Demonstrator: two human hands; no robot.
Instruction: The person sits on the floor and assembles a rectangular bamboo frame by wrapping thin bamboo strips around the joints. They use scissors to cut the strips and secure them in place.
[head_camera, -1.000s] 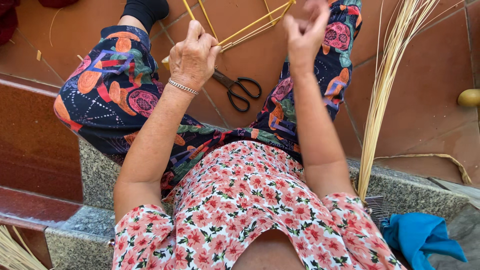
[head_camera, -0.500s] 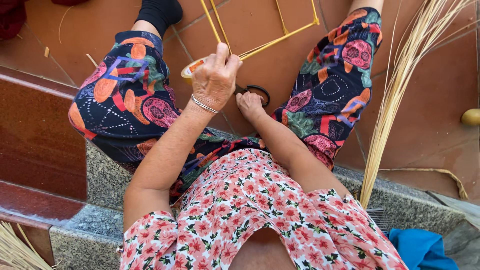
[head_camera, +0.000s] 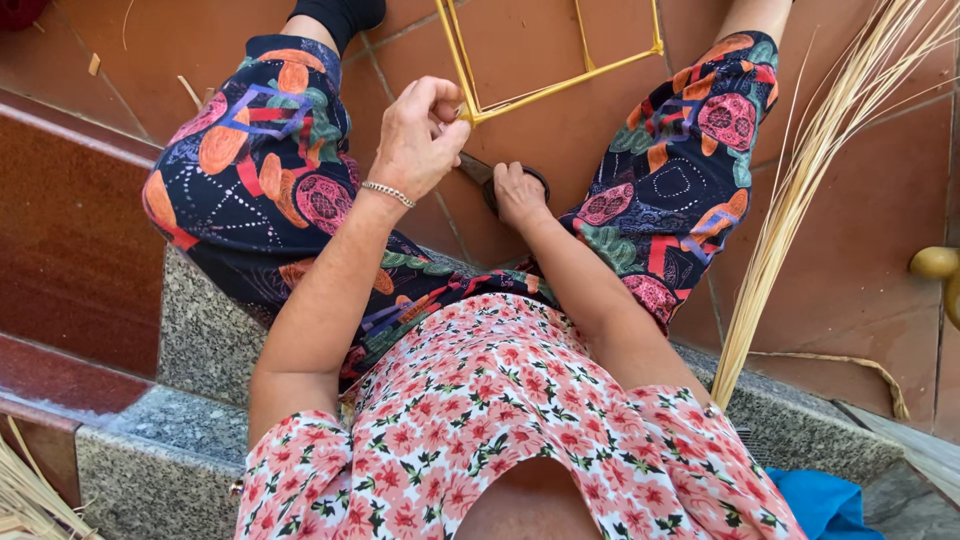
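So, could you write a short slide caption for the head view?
Seated person's left hand pinches a yellow straw frame while the right hand grips scissors.

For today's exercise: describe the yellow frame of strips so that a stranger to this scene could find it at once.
Start from the terracotta tiled floor between the seated person's patterned trouser legs. There, the left hand pinches one corner of the yellow frame, flat strips joined at angles into an open square shape. Unlike the pale loose straw bundle leaning at the right, it is bright yellow and rigidly angular.

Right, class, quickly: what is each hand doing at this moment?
Left hand: closed, pinching a corner of the yellow strip frame.
Right hand: closed over the scissors on the floor tiles.
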